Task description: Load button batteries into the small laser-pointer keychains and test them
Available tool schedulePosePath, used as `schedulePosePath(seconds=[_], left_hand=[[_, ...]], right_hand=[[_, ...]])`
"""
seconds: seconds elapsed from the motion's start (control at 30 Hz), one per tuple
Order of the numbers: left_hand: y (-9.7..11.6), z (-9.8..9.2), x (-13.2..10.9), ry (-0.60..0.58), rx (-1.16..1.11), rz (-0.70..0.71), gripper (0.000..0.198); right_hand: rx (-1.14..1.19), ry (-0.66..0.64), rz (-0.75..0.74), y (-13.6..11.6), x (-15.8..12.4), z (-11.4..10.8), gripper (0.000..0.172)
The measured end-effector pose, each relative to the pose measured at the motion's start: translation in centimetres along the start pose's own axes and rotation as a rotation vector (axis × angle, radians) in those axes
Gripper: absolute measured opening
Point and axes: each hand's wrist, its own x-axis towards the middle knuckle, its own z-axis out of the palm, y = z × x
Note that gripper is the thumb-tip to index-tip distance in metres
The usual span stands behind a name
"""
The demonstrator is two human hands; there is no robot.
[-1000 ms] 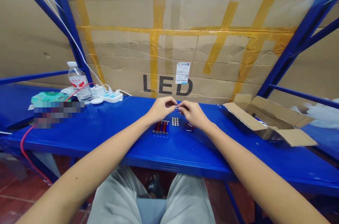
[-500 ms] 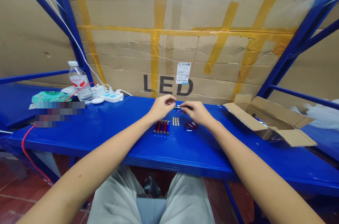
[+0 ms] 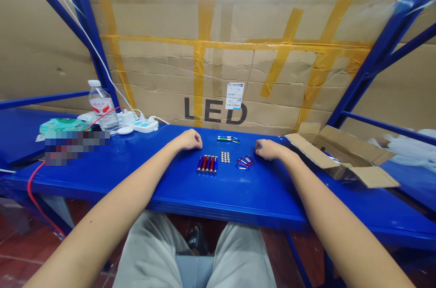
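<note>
My left hand [image 3: 190, 140] rests on the blue shelf [image 3: 143, 174] with its fingers curled and nothing in it. My right hand [image 3: 269, 149] lies curled to the right, also holding nothing. Between them, further back, a small assembled flashlight with a green clip [image 3: 228, 139] lies on the shelf. Closer to me sit a row of several red and blue mini flashlights [image 3: 207, 164], a small cluster of button batteries [image 3: 225, 156], and a pile of red and blue carabiner clips [image 3: 244, 162] just left of my right hand.
An open cardboard box [image 3: 340, 154] stands at the right. At the left are a water bottle [image 3: 101, 105], a white power strip [image 3: 141, 123] with cables and a tissue pack [image 3: 63, 124]. A taped cardboard sheet marked LED [image 3: 218, 65] forms the back wall.
Both hands held the small flashlight together above the shelf; now it lies on the shelf and the hands have moved apart, left hand leftward and right hand rightward, resting closed.
</note>
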Motion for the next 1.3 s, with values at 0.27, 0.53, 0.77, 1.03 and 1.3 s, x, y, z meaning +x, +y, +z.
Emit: schedulePosePath(seconds=[0.27, 0.53, 0.77, 1.03, 1.3], left_hand=[[-0.5, -0.9, -0.1, -0.207, 0.002, 0.029, 0.018], [-0.1, -0.9, -0.5, -0.254, 0.007, 0.005, 0.019], [0.7, -1.2, -1.1, -0.287, -0.004, -0.013, 0.019], [0.6, -1.2, -1.2, -0.312, -0.017, -0.017, 0.018], [0.5, -1.2, -1.2, -0.382, -0.065, 0.039, 0.015]], right_hand=[[0.046, -0.045, -0.152, -0.2, -0.8, -0.6, 0.012], [0.045, -0.066, -0.191, -1.2, -1.3, -0.7, 0.014], [0.033, -0.069, -0.19, -1.3, -1.4, -0.7, 0.014], [0.109, -0.093, -0.18, -1.0, -1.0, -0.6, 0.012], [0.111, -0.062, -0.156, -0.7, -0.6, -0.5, 0.013]])
